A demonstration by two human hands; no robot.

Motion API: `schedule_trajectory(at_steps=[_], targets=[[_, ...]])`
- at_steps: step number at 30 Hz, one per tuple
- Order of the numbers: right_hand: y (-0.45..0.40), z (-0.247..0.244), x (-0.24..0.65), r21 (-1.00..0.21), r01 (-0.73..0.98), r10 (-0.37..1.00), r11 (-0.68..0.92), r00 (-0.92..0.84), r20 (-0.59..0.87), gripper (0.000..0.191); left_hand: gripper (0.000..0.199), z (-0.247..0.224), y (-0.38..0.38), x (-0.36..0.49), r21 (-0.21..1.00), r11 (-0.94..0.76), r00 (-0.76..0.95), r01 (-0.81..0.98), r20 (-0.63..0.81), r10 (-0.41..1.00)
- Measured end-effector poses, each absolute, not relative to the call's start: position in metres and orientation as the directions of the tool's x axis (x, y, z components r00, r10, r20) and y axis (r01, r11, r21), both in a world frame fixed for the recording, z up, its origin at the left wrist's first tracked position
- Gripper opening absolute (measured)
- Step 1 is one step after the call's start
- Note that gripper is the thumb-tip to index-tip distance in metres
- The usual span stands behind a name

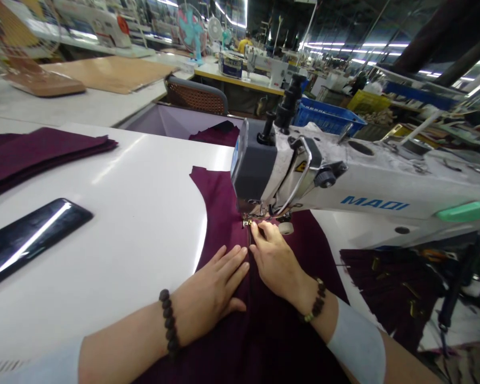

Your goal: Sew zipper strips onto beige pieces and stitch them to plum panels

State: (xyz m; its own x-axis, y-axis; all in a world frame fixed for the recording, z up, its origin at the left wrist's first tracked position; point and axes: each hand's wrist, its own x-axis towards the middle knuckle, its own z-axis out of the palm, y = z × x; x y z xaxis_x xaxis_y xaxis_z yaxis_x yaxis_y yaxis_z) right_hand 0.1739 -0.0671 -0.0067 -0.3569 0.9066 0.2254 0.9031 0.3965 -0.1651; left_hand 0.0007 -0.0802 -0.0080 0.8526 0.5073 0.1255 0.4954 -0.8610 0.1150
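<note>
A maroon fabric piece [216,197] lies on the white machine table and runs under the presser foot [247,222] of a sewing machine [328,165]. Flat on this cloth, left of a lengthwise seam line, rests my left hand [212,285], fingers stretched toward the foot. My right hand [278,261] is on the seam's other side, close to the foot. Its fingers are bent, with index finger and thumb gripping the cloth along the seam; the exact hold is partly hidden. The needle area is partly covered by the machine head and my fingers.
Folded maroon pieces [44,154] and a glossy black flat object [32,234] lie to the left. At the right is a maroon bundle with brass-coloured metal parts [392,288]. Behind the machine stand a blue basket [328,116] and a chair [198,95].
</note>
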Motion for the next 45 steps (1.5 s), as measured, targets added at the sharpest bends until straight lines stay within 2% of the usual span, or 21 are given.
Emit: schedule_trajectory(at_steps=[8, 11, 14, 17, 22, 27, 31, 39, 45], targets=[[-0.046, -0.005, 0.186, -0.165, 0.867, 0.877, 0.470, -0.439, 0.193, 0.041, 0.064, -0.007, -0.064, -0.001, 0.113, -0.869, 0.864, 0.481, 0.107, 0.492], [-0.047, -0.002, 0.187, -0.182, 0.868, 0.883, 0.463, -0.434, 0.176, 0.041, 0.049, -0.008, -0.066, -0.003, 0.144, -0.879, 0.870, 0.454, 0.141, 0.472], [-0.065, -0.001, 0.184, -0.142, 0.919, 0.926, 0.367, -0.345, 0.157, 0.043, 0.034, -0.009, -0.073, -0.005, 0.152, -0.888, 0.876, 0.433, 0.161, 0.455], [-0.092, -0.005, 0.183, -0.077, 0.932, 0.930, 0.354, -0.342, 0.132, 0.045, 0.039, -0.009, -0.081, -0.006, 0.129, -0.883, 0.868, 0.452, 0.162, 0.469], [-0.107, -0.010, 0.191, -0.087, 0.897, 0.901, 0.433, -0.428, 0.070, 0.047, 0.058, -0.011, -0.083, -0.009, 0.086, -0.890, 0.876, 0.448, 0.158, 0.456], [-0.092, -0.006, 0.193, -0.087, 0.899, 0.903, 0.430, -0.429, 0.024, 0.047, 0.048, -0.014, -0.076, -0.012, 0.138, -0.876, 0.849, 0.463, 0.214, 0.482], [-0.083, -0.003, 0.192, -0.085, 0.898, 0.902, 0.431, -0.430, 0.030, 0.047, 0.049, -0.016, -0.068, -0.011, 0.147, -0.871, 0.839, 0.468, 0.237, 0.490], [-0.063, -0.001, 0.191, -0.171, 0.893, 0.909, 0.416, -0.415, 0.046, 0.044, 0.047, -0.014, -0.048, -0.011, 0.178, -0.877, 0.855, 0.446, 0.206, 0.476], [-0.052, -0.001, 0.192, -0.111, 0.905, 0.911, 0.411, -0.407, 0.061, 0.038, 0.048, -0.016, -0.032, -0.010, 0.184, -0.883, 0.866, 0.431, 0.189, 0.462]])
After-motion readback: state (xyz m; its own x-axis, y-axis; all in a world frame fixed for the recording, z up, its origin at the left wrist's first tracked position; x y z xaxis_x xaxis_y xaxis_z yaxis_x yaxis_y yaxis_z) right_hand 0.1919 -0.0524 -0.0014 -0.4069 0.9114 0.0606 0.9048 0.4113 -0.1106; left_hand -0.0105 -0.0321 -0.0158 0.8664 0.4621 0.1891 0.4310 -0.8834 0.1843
